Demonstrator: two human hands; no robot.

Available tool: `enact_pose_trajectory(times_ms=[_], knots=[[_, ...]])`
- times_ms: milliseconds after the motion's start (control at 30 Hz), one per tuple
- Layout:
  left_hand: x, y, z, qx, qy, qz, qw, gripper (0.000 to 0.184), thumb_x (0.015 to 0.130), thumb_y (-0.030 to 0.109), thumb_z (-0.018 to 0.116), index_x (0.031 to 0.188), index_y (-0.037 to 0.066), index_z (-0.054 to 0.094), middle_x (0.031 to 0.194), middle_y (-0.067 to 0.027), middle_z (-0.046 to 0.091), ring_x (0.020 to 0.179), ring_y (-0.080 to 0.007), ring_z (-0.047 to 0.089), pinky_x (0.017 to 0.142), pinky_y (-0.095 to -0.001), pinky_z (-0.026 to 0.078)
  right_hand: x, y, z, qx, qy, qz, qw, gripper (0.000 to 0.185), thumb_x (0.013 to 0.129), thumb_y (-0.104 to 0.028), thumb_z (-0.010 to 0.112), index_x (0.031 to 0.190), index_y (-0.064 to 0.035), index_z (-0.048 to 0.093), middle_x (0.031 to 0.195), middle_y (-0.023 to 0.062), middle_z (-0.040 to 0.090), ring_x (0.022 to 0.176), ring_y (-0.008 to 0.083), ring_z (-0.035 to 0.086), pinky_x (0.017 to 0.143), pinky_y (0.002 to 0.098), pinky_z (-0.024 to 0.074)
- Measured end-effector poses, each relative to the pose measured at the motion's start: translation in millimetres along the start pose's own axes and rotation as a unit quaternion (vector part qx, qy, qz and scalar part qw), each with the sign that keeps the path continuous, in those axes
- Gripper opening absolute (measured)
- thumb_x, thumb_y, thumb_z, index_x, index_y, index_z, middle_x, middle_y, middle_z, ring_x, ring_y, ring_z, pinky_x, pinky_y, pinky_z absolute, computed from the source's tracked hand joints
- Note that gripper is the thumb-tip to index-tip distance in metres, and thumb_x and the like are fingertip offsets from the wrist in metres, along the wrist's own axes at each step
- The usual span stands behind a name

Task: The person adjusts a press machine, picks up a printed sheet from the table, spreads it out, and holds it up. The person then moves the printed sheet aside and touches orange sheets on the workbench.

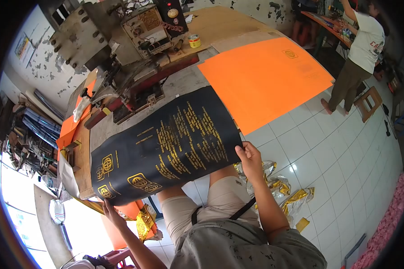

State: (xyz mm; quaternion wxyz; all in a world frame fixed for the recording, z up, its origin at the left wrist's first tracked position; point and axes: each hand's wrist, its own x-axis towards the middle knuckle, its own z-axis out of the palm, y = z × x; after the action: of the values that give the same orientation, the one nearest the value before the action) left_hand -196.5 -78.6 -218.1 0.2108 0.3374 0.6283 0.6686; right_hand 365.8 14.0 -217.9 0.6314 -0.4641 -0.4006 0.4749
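A: Your hands first. What is found at the black sheet (168, 145)?

B: Your left hand (115, 215) is at its near left corner, pinching the edge; most of those fingers are hidden under it. Your right hand (251, 161) is at its right edge, thumb on top, pinching; the tips beneath cannot be seen.

A: Position and condition of the sheet?

B: It is above your thighs (179, 208) at its near edge and reaches forward over the table (81, 166). Gold emblems (142, 181) are noted toward its left end, and rows of gold lettering (186, 143) toward its right.

A: Around it, on your side?

B: Crumpled foil (296, 201) lies on the floor, right of the sheet.

A: And farther from you?

B: An orange sheet (265, 85) lies beyond and to the right of the black one; whether their edges touch, you cannot be told. A metal machine (81, 38) stands beyond the black sheet's far edge. Past that edge also sits a yellow can (194, 41). Well apart, far right of the sheet, a person in a white shirt (365, 42) stands near a wooden stool (368, 103).
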Motion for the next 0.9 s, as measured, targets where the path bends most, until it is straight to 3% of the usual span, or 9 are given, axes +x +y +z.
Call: enact_pose_trajectory(times_ms=[233,300,433,500,533,567,667,800,900], knots=[[15.4,28.0,-28.8,-0.016,-0.056,-0.065,0.996,0.035,0.103,0.025,0.06,0.128,0.0,0.06,0.116,-0.0092,0.065,0.106,-0.0146,0.061,0.093,-0.0315,0.049,2.7,-48.0,-9.7,0.037,-0.077,0.054,0.995,0.025,0.1,-0.013,0.066,0.119,0.0022,0.063,0.095,-0.0001,0.067,0.083,0.0035,0.059,0.075,0.0213,0.0476],[22.7,38.9,-38.1,0.037,-0.068,-0.054,0.996,0.047,0.105,0.031,0.056,0.137,-0.002,0.056,0.125,-0.012,0.064,0.115,-0.0197,0.06,0.102,-0.0346,0.046,7.0,-61.7,-12.4,0.056,-0.105,0.061,0.991,0.034,0.099,-0.016,0.068,0.126,0.0039,0.06,0.097,0.0003,0.067,0.085,0.0026,0.059,0.073,0.0198,0.0473],[46.4,57.4,-59.4,0.07,-0.123,-0.101,0.985,0.051,0.109,0.034,0.045,0.142,-0.003,0.052,0.135,-0.0151,0.061,0.121,-0.0225,0.06,0.105,-0.0359,0.046,29.3,-56.0,-35.4,0.059,-0.135,0.083,0.986,0.058,0.099,-0.034,0.068,0.134,0.0101,0.054,0.108,0.0039,0.069,0.097,0.0062,0.062,0.08,0.0195,0.0469],[62.9,52.8,-74.4,0.204,-0.142,-0.036,0.968,0.041,0.11,0.019,0.043,0.143,-0.004,0.052,0.146,-0.0136,0.052,0.134,-0.0238,0.05,0.114,-0.0365,0.037,35.6,-93.0,-21.1,0.084,-0.154,0.109,0.978,0.066,0.099,-0.037,0.067,0.14,0.0112,0.049,0.117,0.0071,0.068,0.099,0.0075,0.062,0.082,0.0211,0.0481],[75.1,45.2,-83.1,0.104,-0.145,-0.065,0.982,0.042,0.109,0.018,0.045,0.144,-0.003,0.051,0.145,-0.0143,0.054,0.132,-0.023,0.052,0.112,-0.0359,0.04,38.7,-107.6,-14.1,0.095,-0.163,0.122,0.974,0.069,0.099,-0.039,0.067,0.142,0.0117,0.047,0.121,0.0087,0.067,0.1,0.0081,0.062,0.083,0.0219,0.0487],[87.7,40.0,-88.2,0.003,-0.148,-0.089,0.985,0.042,0.108,0.017,0.047,0.145,-0.003,0.049,0.143,-0.0149,0.055,0.13,-0.0222,0.055,0.11,-0.0353,0.042,44.1,-107.7,-9.4,0.029,-0.16,0.085,0.983,0.069,0.099,-0.035,0.067,0.145,0.0112,0.044,0.127,0.0104,0.065,0.101,0.0091,0.063,0.085,0.0227,0.0494],[84.3,84.1,-46.7,0.009,-0.205,-0.133,0.97,0.052,0.104,0.019,0.053,0.149,-0.005,0.042,0.134,-0.0181,0.062,0.118,-0.021,0.063,0.102,-0.0337,0.05,54.9,-119.4,10.6,-0.02,-0.197,0.05,0.979,0.069,0.098,-0.012,0.066,0.154,0.0086,0.032,0.15,0.0181,0.05,0.115,0.0141,0.062,0.097,0.0261,0.0501],[82.8,111.6,-12.8,0.058,-0.211,-0.091,0.972,0.057,0.101,0.009,0.058,0.153,0.0,0.038,0.121,-0.0149,0.07,0.102,-0.0168,0.071,0.09,-0.0291,0.057,56.2,-127.9,26.5,-0.078,-0.198,-0.069,0.975,0.072,0.095,0.002,0.06,0.157,0.0072,0.025,0.151,0.0185,0.049,0.123,0.0168,0.06,0.101,0.0268,0.0488],[75.5,131.6,5.3,0.042,-0.225,-0.027,0.973,0.058,0.101,0.008,0.058,0.155,0.002,0.037,0.122,-0.0149,0.07,0.103,-0.0157,0.07,0.09,-0.0284,0.057,61.7,-130.2,23.4,-0.112,-0.203,-0.11,0.967,0.073,0.094,0.004,0.06,0.158,0.007,0.024,0.151,0.0186,0.049,0.122,0.0177,0.061,0.101,0.0268,0.0487]])
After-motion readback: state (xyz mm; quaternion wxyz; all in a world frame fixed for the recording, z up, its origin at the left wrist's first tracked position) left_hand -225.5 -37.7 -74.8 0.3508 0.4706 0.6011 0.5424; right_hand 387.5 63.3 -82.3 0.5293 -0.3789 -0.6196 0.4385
